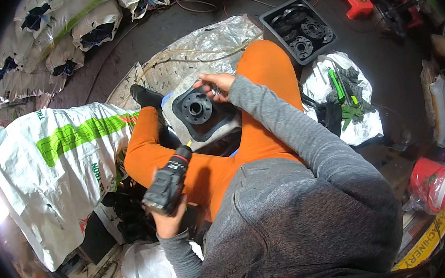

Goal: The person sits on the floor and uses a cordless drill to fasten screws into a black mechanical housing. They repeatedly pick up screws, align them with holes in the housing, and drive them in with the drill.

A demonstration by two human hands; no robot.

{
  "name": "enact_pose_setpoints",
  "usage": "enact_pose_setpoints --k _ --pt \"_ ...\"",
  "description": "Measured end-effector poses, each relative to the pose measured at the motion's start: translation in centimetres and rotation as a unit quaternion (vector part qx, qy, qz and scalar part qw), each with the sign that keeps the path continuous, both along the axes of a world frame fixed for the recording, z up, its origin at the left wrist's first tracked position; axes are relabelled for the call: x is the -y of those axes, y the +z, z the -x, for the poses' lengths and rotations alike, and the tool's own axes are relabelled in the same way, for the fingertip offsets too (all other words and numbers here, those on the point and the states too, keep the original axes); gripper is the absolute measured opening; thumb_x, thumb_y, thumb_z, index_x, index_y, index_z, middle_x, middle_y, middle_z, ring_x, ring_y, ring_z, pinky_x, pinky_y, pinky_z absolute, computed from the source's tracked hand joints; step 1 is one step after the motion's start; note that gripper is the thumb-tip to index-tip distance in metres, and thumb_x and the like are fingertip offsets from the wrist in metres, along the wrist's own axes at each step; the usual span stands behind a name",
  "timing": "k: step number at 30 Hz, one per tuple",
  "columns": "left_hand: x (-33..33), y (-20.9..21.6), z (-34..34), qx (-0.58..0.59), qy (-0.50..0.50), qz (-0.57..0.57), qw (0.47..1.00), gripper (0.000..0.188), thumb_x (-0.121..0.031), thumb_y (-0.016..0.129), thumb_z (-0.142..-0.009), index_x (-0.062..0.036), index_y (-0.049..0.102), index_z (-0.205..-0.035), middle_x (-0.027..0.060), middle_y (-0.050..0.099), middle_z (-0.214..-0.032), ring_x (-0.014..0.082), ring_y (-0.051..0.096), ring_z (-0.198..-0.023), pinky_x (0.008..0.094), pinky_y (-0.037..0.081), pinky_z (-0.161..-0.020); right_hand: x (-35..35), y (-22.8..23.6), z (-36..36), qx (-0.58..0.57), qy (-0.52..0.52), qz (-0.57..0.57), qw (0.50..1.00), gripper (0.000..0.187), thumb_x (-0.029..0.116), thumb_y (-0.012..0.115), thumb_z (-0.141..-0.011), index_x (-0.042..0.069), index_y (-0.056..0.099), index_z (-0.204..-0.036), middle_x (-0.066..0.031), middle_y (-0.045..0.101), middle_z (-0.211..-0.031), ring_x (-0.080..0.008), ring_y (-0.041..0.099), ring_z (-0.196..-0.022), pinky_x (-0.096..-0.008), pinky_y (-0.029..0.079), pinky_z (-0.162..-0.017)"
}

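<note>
Between the person's orange-clad thighs (267,75), a dark flanged part (196,109) lies on a pale block (217,135), its round raised hub facing up toward the camera, so that the open centre and the ring of small holes around it can be seen; the wavy-edged plate beneath is about as broad as it is long, and shows no clear long axis. Below and left of it is a dark power drill (170,182), whose long axis runs slantwise from lower left to upper right, its yellow-tipped bit (189,144) pointing up and right toward the block and ending near its lower edge, well short of the hub. The left hand (169,223) is wrapped around the drill from below, most of its fingers hidden under the tool. The right hand (215,87) reaches in from the right, above the upper right edge of the flanged part, fingers bent; something small and shiny glints beside them, but whether they are clamped on it I cannot tell. Beyond the right knee, a grey bin (267,19) holds more dark round parts (302,45).
</note>
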State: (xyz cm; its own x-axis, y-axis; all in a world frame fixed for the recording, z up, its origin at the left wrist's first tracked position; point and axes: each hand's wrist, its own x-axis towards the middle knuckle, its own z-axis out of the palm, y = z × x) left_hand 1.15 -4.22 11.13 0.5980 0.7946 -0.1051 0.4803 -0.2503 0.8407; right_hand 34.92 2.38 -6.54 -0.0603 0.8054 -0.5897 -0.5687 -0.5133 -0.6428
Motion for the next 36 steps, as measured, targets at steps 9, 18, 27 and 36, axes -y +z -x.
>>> enact_pose_setpoints --k 9,18,27,36 --pt "-1.5 1.2 -4.3 -0.008 -0.015 0.027 0.999 0.041 -0.001 0.07 -0.079 -0.0016 0.057 -0.117 0.0076 0.067 -0.094 0.0154 0.064 -0.081 0.0301 0.051 -0.073 6.9 2.8 3.6 -0.421 0.015 -0.096 0.902 0.043 0.017 0.046 -0.097 -0.004 0.04 -0.134 -0.0212 0.048 -0.134 -0.0329 0.05 -0.123 -0.0442 0.046 -0.1" --pt "-0.9 1.6 -5.4 -0.031 -0.023 0.041 0.998 0.046 0.0 0.072 -0.076 -0.0008 0.057 -0.119 0.0069 0.065 -0.098 0.0164 0.064 -0.087 0.032 0.051 -0.079 6.9 2.6 4.6 -0.41 0.047 -0.1 0.905 0.048 0.019 0.049 -0.097 0.0 0.037 -0.138 -0.0165 0.047 -0.137 -0.0284 0.046 -0.128 -0.0436 0.045 -0.1" --pt "-1.2 2.1 -5.4 -0.051 -0.028 0.036 0.998 0.041 -0.002 0.072 -0.077 -0.0009 0.058 -0.116 0.0069 0.065 -0.098 0.0166 0.063 -0.088 0.0317 0.05 -0.08 6.4 1.6 5.2 -0.394 0.031 -0.092 0.914 0.042 0.021 0.046 -0.097 -0.001 0.043 -0.133 -0.0163 0.053 -0.129 -0.0279 0.055 -0.118 -0.0446 0.047 -0.097" --pt "-1.3 2.4 -4.0 -0.043 0.022 0.022 0.999 0.03 -0.002 0.071 -0.08 -0.0011 0.06 -0.107 0.0065 0.066 -0.09 0.0158 0.063 -0.078 0.0303 0.051 -0.072 7.3 2.2 5.4 -0.357 0.017 0.0 0.934 0.031 0.025 0.058 -0.094 0.002 0.056 -0.114 -0.0062 0.065 -0.097 -0.0149 0.066 -0.089 -0.0311 0.059 -0.078"
